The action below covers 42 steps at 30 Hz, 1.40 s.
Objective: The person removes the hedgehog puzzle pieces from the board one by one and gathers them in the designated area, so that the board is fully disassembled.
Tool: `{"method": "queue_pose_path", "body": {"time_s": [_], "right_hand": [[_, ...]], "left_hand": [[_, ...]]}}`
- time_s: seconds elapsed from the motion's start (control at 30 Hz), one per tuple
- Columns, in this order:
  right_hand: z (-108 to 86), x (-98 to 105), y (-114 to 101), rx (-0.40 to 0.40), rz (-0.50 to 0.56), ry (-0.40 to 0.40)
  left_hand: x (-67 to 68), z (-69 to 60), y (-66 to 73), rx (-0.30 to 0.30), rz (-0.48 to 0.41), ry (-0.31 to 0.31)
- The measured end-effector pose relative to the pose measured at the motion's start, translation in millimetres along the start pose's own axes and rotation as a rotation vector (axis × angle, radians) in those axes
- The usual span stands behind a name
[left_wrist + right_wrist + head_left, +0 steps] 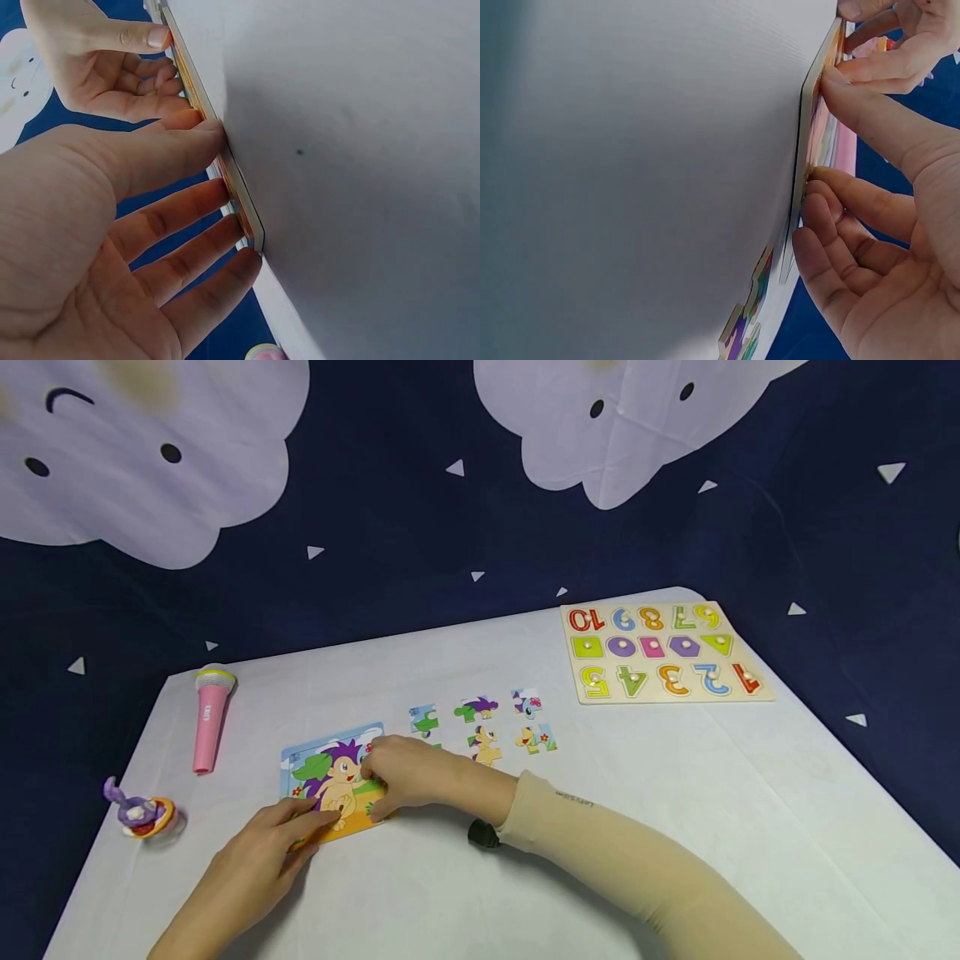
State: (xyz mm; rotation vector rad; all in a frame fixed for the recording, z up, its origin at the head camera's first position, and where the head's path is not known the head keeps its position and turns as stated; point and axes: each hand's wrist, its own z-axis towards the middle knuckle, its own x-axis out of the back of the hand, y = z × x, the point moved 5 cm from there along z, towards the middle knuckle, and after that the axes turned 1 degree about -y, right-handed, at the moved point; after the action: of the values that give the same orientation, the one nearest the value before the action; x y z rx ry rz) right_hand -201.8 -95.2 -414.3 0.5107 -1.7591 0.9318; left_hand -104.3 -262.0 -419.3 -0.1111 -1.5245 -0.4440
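A picture puzzle board (pixel 341 760) with a purple-haired cartoon character lies flat on the white table; its edge (pixel 244 201) shows in the left wrist view. My left hand (pixel 251 864) rests its fingers on the board's lower left part, thumb at the near edge. On the right part, my right hand (pixel 416 772) touches the board with thumb and index finger, the others loosely bent (pixel 836 247). The right hand covers the board's right edge. Several loose puzzle pieces (pixel 486 745) lie right of the board, one partly hidden behind the right forearm.
A wooden peg board (pixel 636 671) with numbers and shapes lies at the back right. At the left are a pink toy microphone (pixel 210 727) and a small purple and orange toy (pixel 142 814). A dark blue cloth (pixel 390 527) hangs behind the table.
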Motion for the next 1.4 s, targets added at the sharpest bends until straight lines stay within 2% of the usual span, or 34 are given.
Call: {"method": "queue_pose_path", "body": {"time_s": [0.2, 0.37, 0.5, 0.8, 1.2, 1.4], "right_hand": [[0.3, -0.2, 0.7, 0.004, -0.009, 0.000], [-0.1, 0.7, 1.2, 0.009, 0.034, 0.000], [-0.2, 0.4, 1.7, 0.006, 0.081, -0.001], [-0.4, -0.9, 3.0, -0.011, 0.114, -0.021], [-2.7, 1.8, 2.7, 0.038, 0.115, 0.001], [-3.9, 2.9, 1.2, 0.047, 0.059, 0.016]], "left_hand": [[-0.2, 1.8, -0.3, 0.020, 0.007, -0.027], [0.6, 1.9, -0.1, 0.030, 0.012, -0.038], [0.4, 2.0, -0.5, 0.024, 0.008, -0.032], [0.9, 1.3, -0.4, 0.014, 0.005, -0.017], [0.5, 2.0, -0.8, 0.034, 0.009, -0.043], [-0.6, 3.1, -1.8, 0.038, 0.004, -0.046]]}}
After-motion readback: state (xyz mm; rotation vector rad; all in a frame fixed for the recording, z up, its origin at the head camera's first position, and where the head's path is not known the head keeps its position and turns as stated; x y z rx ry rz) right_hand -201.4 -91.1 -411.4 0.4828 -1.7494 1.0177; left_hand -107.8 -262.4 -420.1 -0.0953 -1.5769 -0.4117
